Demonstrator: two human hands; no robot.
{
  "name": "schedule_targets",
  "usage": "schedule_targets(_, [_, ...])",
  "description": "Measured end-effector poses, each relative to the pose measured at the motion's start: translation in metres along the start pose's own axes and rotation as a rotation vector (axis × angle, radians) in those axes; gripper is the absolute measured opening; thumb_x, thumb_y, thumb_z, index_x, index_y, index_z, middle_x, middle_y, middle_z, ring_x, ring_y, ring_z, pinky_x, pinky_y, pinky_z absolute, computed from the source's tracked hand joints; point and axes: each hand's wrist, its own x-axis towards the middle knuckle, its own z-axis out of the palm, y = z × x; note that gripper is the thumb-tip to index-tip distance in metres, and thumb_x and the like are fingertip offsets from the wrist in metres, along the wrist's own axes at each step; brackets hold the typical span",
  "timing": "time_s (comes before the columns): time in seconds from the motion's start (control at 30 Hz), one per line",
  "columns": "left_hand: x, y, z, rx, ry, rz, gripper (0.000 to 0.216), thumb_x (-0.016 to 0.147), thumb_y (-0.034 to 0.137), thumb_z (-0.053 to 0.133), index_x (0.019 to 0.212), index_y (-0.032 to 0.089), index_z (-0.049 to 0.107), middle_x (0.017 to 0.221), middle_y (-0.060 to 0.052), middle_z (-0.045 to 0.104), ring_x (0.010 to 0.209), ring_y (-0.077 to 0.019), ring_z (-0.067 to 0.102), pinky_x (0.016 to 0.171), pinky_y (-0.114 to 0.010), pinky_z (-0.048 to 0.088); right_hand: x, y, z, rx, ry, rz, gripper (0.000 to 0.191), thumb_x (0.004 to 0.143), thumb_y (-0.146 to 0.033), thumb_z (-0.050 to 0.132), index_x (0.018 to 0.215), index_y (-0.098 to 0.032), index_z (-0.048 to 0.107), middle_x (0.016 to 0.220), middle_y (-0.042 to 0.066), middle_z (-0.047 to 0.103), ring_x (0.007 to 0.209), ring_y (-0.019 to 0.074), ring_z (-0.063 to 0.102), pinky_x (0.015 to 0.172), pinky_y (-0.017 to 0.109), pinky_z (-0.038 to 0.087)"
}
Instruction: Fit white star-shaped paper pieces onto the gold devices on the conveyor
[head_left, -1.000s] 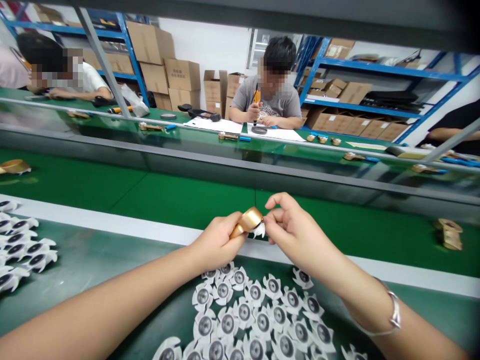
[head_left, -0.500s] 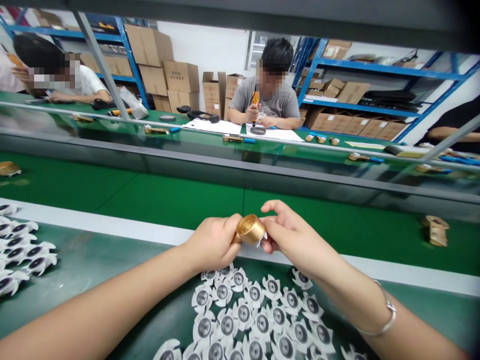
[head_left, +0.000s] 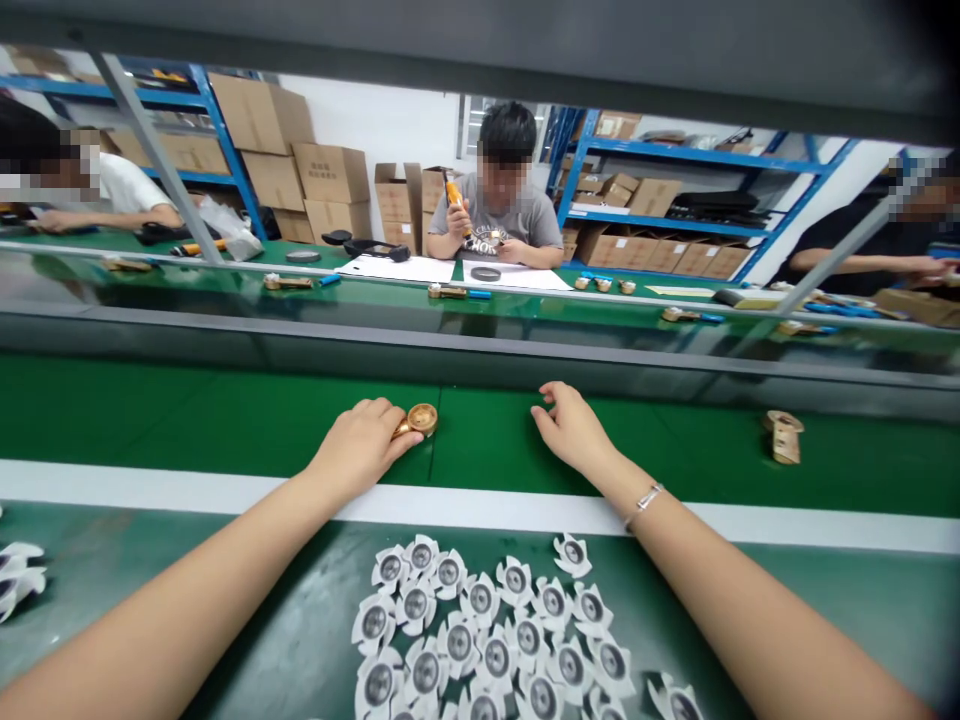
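Reaching out over the green conveyor belt (head_left: 225, 420), my left hand (head_left: 358, 445) has its grip closed loosely around a gold cap (head_left: 420, 419), fingertips pinching its near side while the piece sits on the belt surface, round open face turned upward. My right hand (head_left: 571, 428) rests just above the belt, well apart from the cap, fingers slackly curled and open with nothing in them; a thin silver bracelet (head_left: 643, 500) circles that wrist. Nearer to me, past the white strip (head_left: 480, 508) at the belt's edge, a cluster of white fan-shaped parts (head_left: 487, 640) with dark round centres lies spread on the tabletop (head_left: 187, 590) between my forearms. Further right on the belt lies another gold piece (head_left: 783, 437). Across the line, a person in a grey shirt (head_left: 501, 215) sits holding an orange tool (head_left: 454, 195), with cardboard boxes (head_left: 330, 175) stacked behind.
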Motion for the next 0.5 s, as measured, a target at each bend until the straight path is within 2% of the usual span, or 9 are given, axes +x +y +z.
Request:
schedule_targets(0.13, [-0.001,0.005,-0.002,0.107,0.008,-0.060,0.031,0.094,0.047,0.044,0.092,0.018,0.057,0.096,-0.007,0.056,0.088,-0.0240,0.052,0.072,-0.033,0.038,0.005,0.028,-0.004,-0.257,0.098,-0.013,0.028,0.086,-0.025,0.054,0.113,-0.015,0.055,0.115,0.015,0.052,0.104,0.0324,0.051,0.089,0.042,0.041])
schedule_targets(0.23, [-0.004,0.007,-0.005,0.155,0.020,-0.136,0.032,0.096,0.042,0.039,0.094,0.016,0.058,0.092,-0.009,0.056,0.086,-0.0247,0.052,0.070,-0.034,0.039,0.002,0.044,-0.016,-0.404,0.163,0.030,0.027,0.085,-0.023,0.054,0.110,-0.015,0.059,0.115,0.016,0.051,0.106,0.0342,0.048,0.091,0.044,0.038])
schedule_targets(0.3, [-0.006,0.006,-0.004,0.155,0.044,-0.196,0.035,0.095,0.041,0.036,0.105,0.014,0.058,0.096,-0.012,0.056,0.088,-0.0264,0.053,0.071,-0.035,0.042,-0.004,0.054,-0.026,-0.485,0.217,0.088,0.025,0.084,-0.022,0.054,0.107,-0.013,0.061,0.114,0.017,0.051,0.106,0.0350,0.047,0.091,0.045,0.037])
schedule_targets(0.4, [-0.007,0.005,-0.003,0.164,0.127,-0.252,0.047,0.093,0.041,0.038,0.128,0.011,0.046,0.114,-0.018,0.053,0.101,-0.0323,0.051,0.076,-0.040,0.046,-0.017,0.070,-0.043,-0.585,0.322,0.209,0.025,0.083,-0.019,0.052,0.105,-0.011,0.061,0.118,0.019,0.049,0.111,0.0364,0.042,0.093,0.048,0.033])
schedule_targets(0.5, [-0.007,0.008,-0.003,0.171,0.249,-0.173,0.055,0.091,0.041,0.043,0.138,0.012,0.037,0.135,-0.021,0.040,0.120,-0.0372,0.041,0.088,-0.048,0.044,-0.034,0.088,-0.059,-0.659,0.448,0.389,0.031,0.082,-0.018,0.050,0.110,-0.007,0.058,0.128,0.023,0.041,0.121,0.0375,0.032,0.099,0.051,0.025])
